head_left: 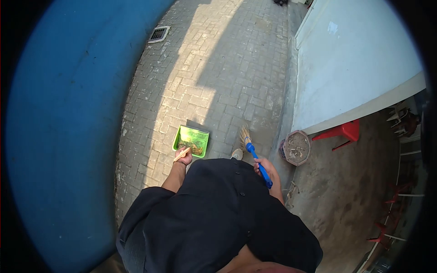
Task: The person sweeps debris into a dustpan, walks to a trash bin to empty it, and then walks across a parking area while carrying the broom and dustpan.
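Observation:
My left hand (185, 158) is closed around a pale stick-like handle at the near edge of a bright green dustpan (207, 142). Dry brown debris (193, 148) lies inside the pan, toward its near side. My right hand (269, 171) grips the blue handle of a hand broom (250, 148), whose straw bristles point forward, close over the paving. A gap of paving separates the bristles from the dustpan. The tip of one light shoe (237, 154) shows between the two, below my dark shirt.
A blue wall (68, 123) runs along the left, with a drain grate (159, 34) beyond it. On the right stand a planter pot (297, 149) filled with soil, a red stool (347, 131) and a white wall (350, 59). Grey paving (246, 82) stretches ahead.

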Demonstrator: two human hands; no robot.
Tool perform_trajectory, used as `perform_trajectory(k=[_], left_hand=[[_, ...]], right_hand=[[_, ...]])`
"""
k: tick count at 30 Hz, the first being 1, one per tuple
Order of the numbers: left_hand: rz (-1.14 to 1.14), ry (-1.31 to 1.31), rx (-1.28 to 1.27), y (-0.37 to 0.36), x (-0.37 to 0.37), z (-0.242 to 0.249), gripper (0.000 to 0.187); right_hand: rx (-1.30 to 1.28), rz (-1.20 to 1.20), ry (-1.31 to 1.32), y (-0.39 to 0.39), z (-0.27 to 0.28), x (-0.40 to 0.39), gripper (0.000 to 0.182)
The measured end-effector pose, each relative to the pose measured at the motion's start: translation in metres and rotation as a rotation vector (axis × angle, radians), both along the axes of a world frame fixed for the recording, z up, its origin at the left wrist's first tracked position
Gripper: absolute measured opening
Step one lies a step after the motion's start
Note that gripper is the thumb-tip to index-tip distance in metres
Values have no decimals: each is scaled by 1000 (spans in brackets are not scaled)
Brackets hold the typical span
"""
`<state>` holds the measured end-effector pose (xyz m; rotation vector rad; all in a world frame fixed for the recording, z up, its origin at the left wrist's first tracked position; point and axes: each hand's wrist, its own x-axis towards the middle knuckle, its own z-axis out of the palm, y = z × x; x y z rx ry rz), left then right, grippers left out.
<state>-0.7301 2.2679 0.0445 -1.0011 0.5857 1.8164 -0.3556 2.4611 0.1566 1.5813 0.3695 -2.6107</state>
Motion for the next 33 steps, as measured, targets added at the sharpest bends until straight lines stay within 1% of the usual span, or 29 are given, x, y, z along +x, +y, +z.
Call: perform_trajectory(k=[1,2,3,4,6,7,9,10,12,13,16,18,20,21,22,23,24,26,28,30,32,33], left_hand=[[-20,-1,64,19,-7,-2,15],[36,22,2,45,-7,18,13],[81,-19,25,68,-11,26,14],[131,-47,-13,90,-18,24,19],[212,-80,21,126,-32,16,18],[216,-102,14,142,-48,15,18],[262,-119,-32,171,-53,32,18],[298,-124,31,182,-60,28,19],[292,-54,72,210,-73,18,13],[277,-36,41,228,-84,10,13],[300,-99,83,290,-116,-15,13],[313,-69,72,353,-137,-33,13],[321,-88,42,415,-163,-43,13],[353,-94,30,442,-179,-58,13],[410,-102,62,474,-190,-58,13],[415,-143,29,502,-204,-57,13],[432,-186,-8,534,-218,-41,14],[496,-242,18,575,-251,-46,20],[562,-314,83,605,-281,-58,20],[527,-234,20,639,-299,-29,23],[425,-189,89,665,-320,-22,27],[378,-169,122,676,-329,-24,29]], right_hand=[[62,4,27,21,6,-8,23],[117,10,54,37,9,-13,22],[112,37,59,58,14,-15,20],[26,-4,20,80,15,-20,20],[-43,-67,62,123,-1,-26,21],[-45,-74,68,147,-4,-37,21],[-55,-81,71,189,9,-50,21],[-61,-99,74,206,13,-55,22],[-63,-134,82,243,21,-73,22],[-34,-122,81,261,25,-82,22],[38,-107,76,319,31,-117,23],[64,-122,77,370,28,-142,23],[21,-138,80,427,21,-171,23],[-3,-140,79,454,21,-185,23],[-3,-151,67,482,22,-197,23],[-5,-150,57,510,23,-213,23],[-13,-139,45,537,23,-233,23],[26,-93,7,583,40,-267,23],[80,-48,-37,624,44,-297,23],[146,17,-90,658,44,-322,22],[261,102,-172,693,54,-353,22],[287,135,-166,714,47,-365,23]])
